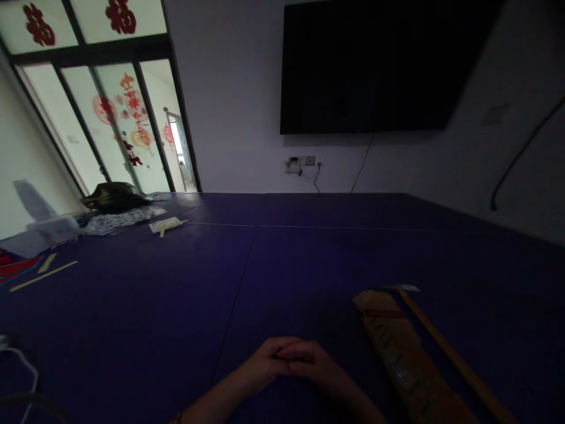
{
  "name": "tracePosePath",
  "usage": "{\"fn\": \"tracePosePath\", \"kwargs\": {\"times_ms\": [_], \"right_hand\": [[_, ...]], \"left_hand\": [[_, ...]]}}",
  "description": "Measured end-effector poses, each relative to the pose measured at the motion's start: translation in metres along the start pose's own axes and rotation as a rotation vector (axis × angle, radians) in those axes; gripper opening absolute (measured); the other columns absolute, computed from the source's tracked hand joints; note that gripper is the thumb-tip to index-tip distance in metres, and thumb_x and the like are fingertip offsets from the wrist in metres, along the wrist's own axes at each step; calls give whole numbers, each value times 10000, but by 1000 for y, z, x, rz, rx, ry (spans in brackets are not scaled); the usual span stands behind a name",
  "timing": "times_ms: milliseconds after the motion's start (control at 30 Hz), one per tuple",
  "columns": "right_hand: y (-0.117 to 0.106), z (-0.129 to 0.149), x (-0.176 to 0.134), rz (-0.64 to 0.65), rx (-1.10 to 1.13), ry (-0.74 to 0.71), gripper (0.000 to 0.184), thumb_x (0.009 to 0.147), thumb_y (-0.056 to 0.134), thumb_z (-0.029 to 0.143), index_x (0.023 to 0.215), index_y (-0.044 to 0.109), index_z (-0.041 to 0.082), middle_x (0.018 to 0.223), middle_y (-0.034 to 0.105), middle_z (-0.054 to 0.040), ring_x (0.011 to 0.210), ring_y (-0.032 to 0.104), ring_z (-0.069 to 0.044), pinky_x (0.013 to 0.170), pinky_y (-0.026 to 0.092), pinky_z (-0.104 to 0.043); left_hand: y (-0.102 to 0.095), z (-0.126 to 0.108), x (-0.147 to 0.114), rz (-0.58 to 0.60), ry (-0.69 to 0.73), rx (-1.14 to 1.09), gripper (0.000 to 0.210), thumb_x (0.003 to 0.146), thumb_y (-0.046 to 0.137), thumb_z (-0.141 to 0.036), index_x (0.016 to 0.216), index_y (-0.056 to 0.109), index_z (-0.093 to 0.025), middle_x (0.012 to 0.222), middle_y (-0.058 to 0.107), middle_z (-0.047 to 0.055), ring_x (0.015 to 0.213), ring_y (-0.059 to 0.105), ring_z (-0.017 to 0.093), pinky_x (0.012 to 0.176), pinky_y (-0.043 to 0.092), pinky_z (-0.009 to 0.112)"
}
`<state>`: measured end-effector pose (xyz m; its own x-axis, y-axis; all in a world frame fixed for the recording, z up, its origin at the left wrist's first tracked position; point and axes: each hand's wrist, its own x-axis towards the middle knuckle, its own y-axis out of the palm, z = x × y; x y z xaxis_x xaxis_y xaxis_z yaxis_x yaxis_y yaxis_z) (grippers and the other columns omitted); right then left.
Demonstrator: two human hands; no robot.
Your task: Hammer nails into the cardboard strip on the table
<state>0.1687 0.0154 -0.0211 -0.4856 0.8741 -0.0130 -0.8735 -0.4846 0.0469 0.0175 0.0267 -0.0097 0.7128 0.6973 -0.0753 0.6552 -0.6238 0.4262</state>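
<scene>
My left hand (pixel 267 362) and my right hand (pixel 311 360) are clasped together at the bottom middle, over the dark blue tabletop (pixel 176 306). Their fingers are folded against each other, and no object shows between them. To the right of my right hand lies a long brown paper package (pixel 399 347) with a red band and dark markings. Alongside it rests a tool with a long wooden handle (pixel 450 353) and a narrow metal head (pixel 404 288). The near ends of both run out of view.
Left on the table are a dark bag (pixel 112 197), crumpled plastic (pixel 117 221), a white packet (pixel 165 225), yellow strips (pixel 44 277) and red items (pixel 17 268). A white cable (pixel 30 368) lies at lower left. A television (pixel 371 70) hangs above wall sockets (pixel 304 162).
</scene>
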Motion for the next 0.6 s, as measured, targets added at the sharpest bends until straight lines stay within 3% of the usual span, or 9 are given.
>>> {"fn": "tracePosePath", "kwargs": {"times_ms": [600], "right_hand": [[0, -1, 0, 10, 5, -19, 262, 645, 668, 394, 837, 724, 225, 870, 707, -52, 849, 627, -241, 801, 430, -403]], "left_hand": [[-2, 3, 2, -20, 4, -4, 408, 532, 613, -69, 931, 668, -136, 900, 639, 58, 935, 542, 230, 870, 335, 346]]}}
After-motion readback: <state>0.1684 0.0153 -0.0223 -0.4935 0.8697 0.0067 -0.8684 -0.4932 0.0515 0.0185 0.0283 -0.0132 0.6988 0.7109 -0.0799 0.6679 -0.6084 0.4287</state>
